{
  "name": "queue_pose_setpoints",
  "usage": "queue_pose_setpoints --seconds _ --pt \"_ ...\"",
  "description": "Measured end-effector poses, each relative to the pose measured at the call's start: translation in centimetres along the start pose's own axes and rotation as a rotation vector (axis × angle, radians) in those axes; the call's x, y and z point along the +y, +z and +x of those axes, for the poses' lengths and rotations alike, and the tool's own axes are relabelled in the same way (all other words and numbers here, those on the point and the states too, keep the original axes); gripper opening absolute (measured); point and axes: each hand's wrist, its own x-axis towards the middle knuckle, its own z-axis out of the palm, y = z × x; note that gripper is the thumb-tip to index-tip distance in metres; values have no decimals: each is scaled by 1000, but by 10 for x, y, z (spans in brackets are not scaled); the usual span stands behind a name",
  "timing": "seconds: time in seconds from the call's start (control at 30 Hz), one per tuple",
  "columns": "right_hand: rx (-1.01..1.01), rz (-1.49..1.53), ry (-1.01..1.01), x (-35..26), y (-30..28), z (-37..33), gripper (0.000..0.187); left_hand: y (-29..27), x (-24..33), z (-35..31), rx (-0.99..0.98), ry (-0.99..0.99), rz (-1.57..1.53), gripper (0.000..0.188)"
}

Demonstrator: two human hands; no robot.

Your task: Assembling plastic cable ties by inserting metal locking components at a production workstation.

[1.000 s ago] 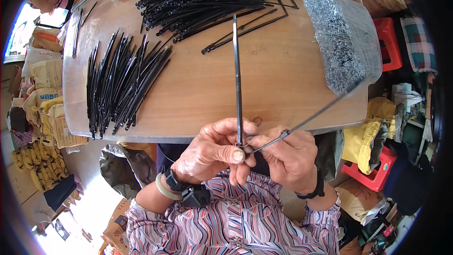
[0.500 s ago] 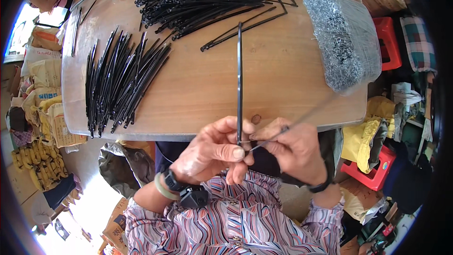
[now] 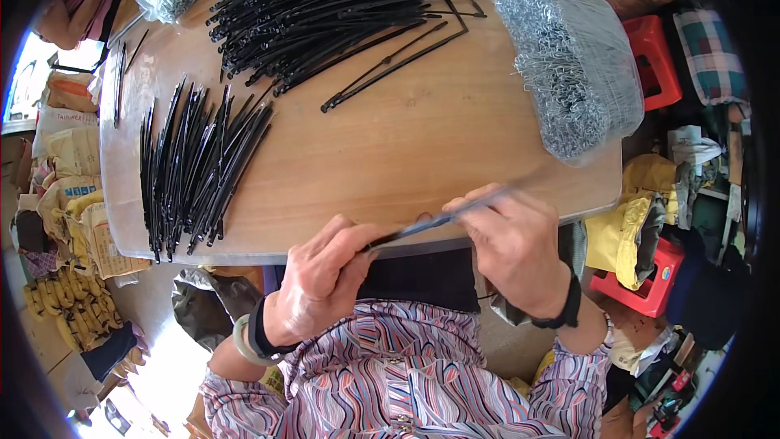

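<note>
Between parted hands (image 3: pixel 323 270), black rod (image 3: pixel 422 226), now slantwise

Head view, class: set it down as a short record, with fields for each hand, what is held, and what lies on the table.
Left hand: grips the left part of a dark rod
Right hand: pinches the rod farther right
Held rod: slanted, right part higher in the picture, motion-blurred
Table: wood-coloured top
Smaller bundle: black rods, table's left
Larger heap: black rods, far side
Bag: clear plastic, silvery pieces, right side
</note>
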Motion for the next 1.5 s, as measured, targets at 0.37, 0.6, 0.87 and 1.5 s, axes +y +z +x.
queue_pose_setpoints --seconds 0.37,0.6,0.87,1.5 --pt "131 -121 -97 -13 6 -3 30 10 0 22 -162 -516 -756 16" --pt "-203 -105 -7 -17 -10 26 20 1 15 18 -175 100 115 37" --pt "257 -101 200 24 -68 30 22 -77 3 -1 119 -75 710 30" --pt "202 -193 44 78 -71 59 21 -19 -48 112 53 136 808 7"
